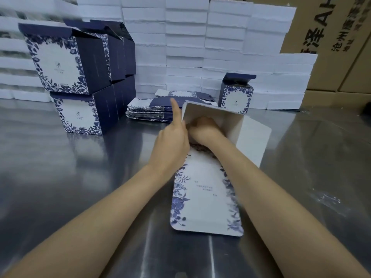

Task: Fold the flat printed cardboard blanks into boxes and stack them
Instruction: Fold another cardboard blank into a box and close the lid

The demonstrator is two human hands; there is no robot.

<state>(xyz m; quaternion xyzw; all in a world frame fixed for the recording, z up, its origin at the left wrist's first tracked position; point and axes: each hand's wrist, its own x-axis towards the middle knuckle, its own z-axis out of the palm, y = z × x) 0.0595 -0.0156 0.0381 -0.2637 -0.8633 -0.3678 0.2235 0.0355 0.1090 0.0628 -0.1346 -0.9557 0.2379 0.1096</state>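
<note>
On the steel table (80,177), the box (204,187) lies lengthwise away from the person, mouth nearest. The right hand (202,127) is curled deep inside, hold hidden. The left hand (172,141), forefinger straight, sits against its left wall, grip unclear.

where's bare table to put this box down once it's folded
Two open patches of steel table: near left, in front of the stacked boxes, and right of the half-folded box, before the foam blocks. Crowded at the back middle, around the flat blanks and the lone upright box.
</note>
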